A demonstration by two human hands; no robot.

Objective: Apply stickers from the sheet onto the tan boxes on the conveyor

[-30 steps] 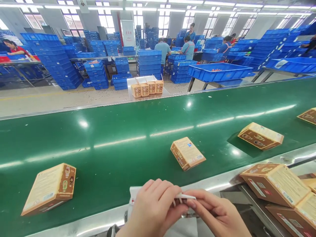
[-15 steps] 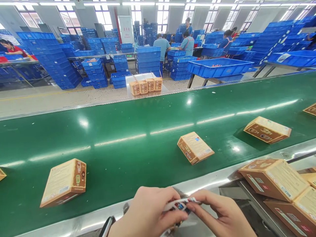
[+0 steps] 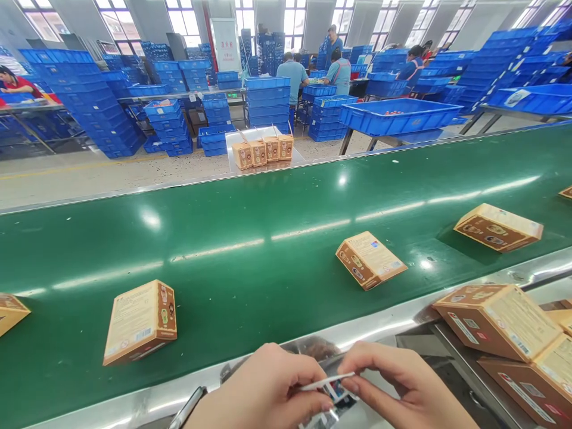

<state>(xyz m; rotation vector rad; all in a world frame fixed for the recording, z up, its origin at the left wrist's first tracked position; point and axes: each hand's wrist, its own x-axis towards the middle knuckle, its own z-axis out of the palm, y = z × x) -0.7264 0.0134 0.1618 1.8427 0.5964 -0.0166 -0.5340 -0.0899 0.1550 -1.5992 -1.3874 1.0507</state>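
At the bottom middle of the head view, my left hand (image 3: 272, 387) and my right hand (image 3: 393, 384) meet over a small flat item. It looks like a white packet or folded card (image 3: 334, 388) with dark, blue and red print, seen nearly edge-on. My left thumb and fingers pinch its left side, while the right thumb and forefinger pinch its upper right edge. Shiny clear or silvery material shows beneath it, partly hidden by my left hand. A dark band or watch (image 3: 188, 408) is at my left wrist.
A green conveyor belt (image 3: 250, 238) crosses ahead, carrying brown-and-cream boxes such as one at left (image 3: 140, 322) and one at right (image 3: 370, 259). More boxes (image 3: 513, 325) are stacked at my right. Beyond are a blue crate (image 3: 397, 119) and several co-workers.
The boxes on the belt have moved right, and another has come further in at the left edge. The printed item has tilted in my hands, showing a thinner white edge.
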